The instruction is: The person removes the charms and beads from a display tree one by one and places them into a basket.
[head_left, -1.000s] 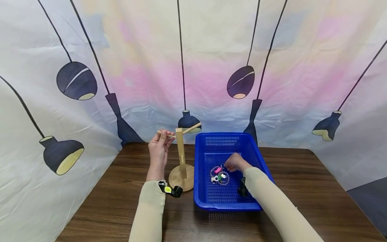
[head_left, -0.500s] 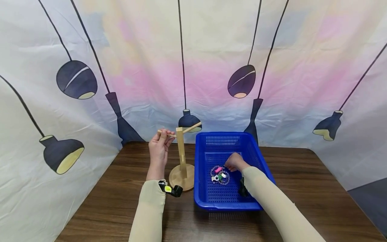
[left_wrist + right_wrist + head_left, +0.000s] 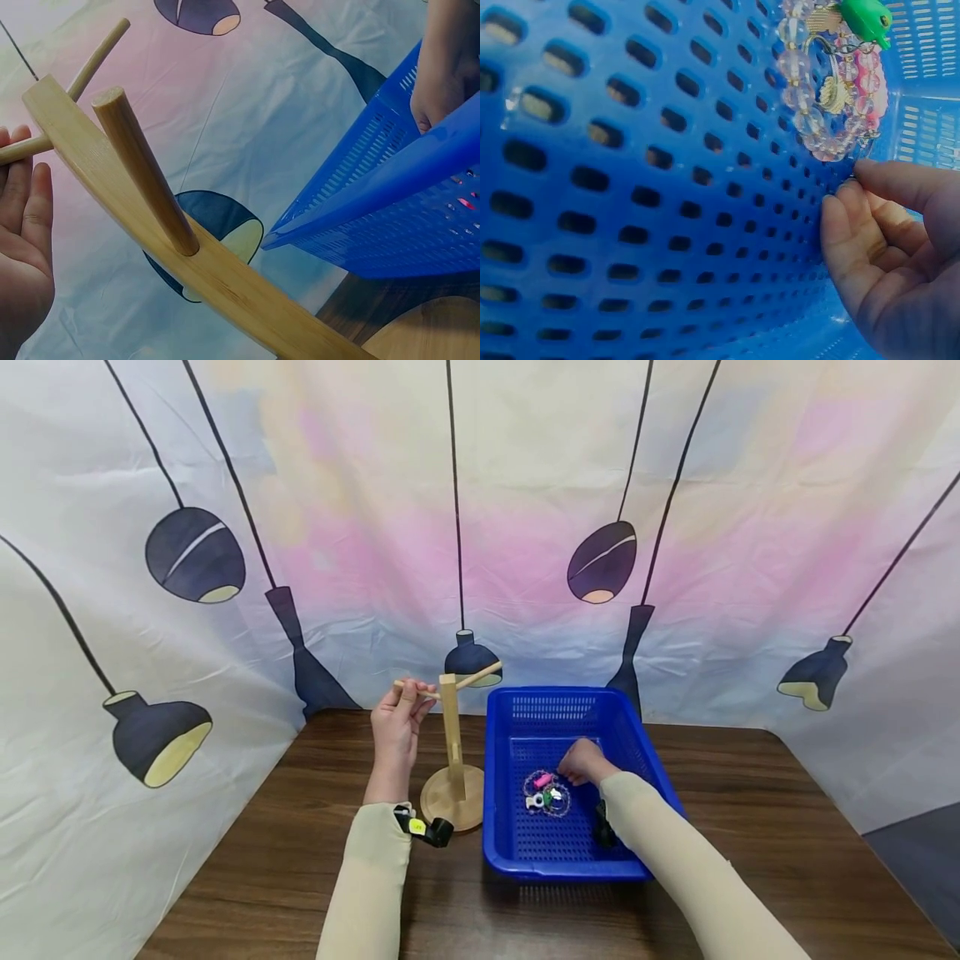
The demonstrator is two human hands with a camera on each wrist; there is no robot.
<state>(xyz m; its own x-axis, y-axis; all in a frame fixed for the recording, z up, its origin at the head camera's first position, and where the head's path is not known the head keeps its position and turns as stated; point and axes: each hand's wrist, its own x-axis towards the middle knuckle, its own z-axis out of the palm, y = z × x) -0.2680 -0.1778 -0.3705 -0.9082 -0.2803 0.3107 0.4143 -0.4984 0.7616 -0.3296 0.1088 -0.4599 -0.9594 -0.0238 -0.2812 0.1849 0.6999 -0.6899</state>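
My left hand pinches one upper peg of a wooden peg stand, thumb in front and fingers behind. The stand's upright post rises from a round base, with another peg pointing right. Down inside the blue plastic basket, my right hand pinches a thin metal ring at the edge of the beaded keychains. These lie on the basket floor in loops of clear and pinkish beads, with pink, green and white charms. A green charm shows in the right wrist view.
The basket stands just right of the stand on a dark wood table. Its perforated walls rise around my right hand. A cloth backdrop with printed lamps hangs behind. A camera is strapped to my left wrist.
Both hands hold nearly the same places. My right fingers shift slightly at the keychains' edge, and the thin ring seen there earlier is now hidden in the head view.
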